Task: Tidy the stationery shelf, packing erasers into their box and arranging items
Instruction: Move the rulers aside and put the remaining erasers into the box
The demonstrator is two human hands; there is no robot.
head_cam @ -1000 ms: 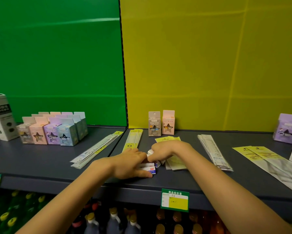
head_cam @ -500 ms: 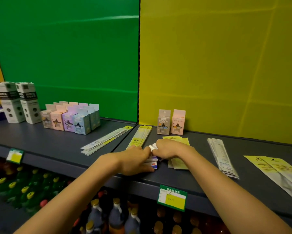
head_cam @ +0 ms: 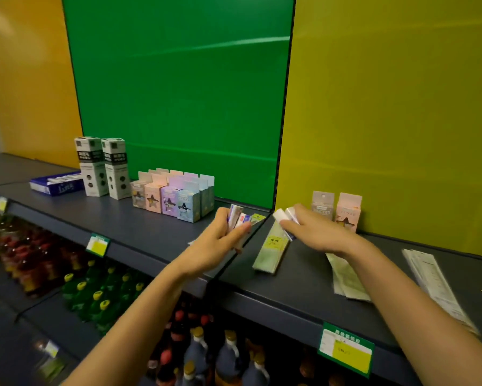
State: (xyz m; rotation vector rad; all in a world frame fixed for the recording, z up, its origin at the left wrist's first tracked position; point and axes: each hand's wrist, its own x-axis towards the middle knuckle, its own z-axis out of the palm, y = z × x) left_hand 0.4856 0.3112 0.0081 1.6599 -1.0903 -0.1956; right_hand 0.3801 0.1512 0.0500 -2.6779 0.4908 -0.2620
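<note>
My left hand (head_cam: 220, 235) is raised above the dark shelf (head_cam: 150, 227) and holds a bunch of small white erasers with blue and red sleeves (head_cam: 238, 215). My right hand (head_cam: 317, 229) is lifted beside it and grips two white erasers (head_cam: 284, 214). A flat blue eraser box (head_cam: 57, 183) lies open at the far left of the shelf, with white erasers showing inside. Both hands are well to the right of that box.
Two tall grey-white cartons (head_cam: 103, 168) stand beside the blue box. A cluster of pastel star boxes (head_cam: 175, 196) sits mid-shelf; two more (head_cam: 337, 208) stand by the yellow panel. Flat ruler packs (head_cam: 271, 246) and paper strips (head_cam: 431, 277) lie on the right. Bottles (head_cam: 206, 352) fill the shelf below.
Both hands have lifted off the shelf with the erasers they were gathering. My view has swung left, bringing the blue box and tall cartons into sight.
</note>
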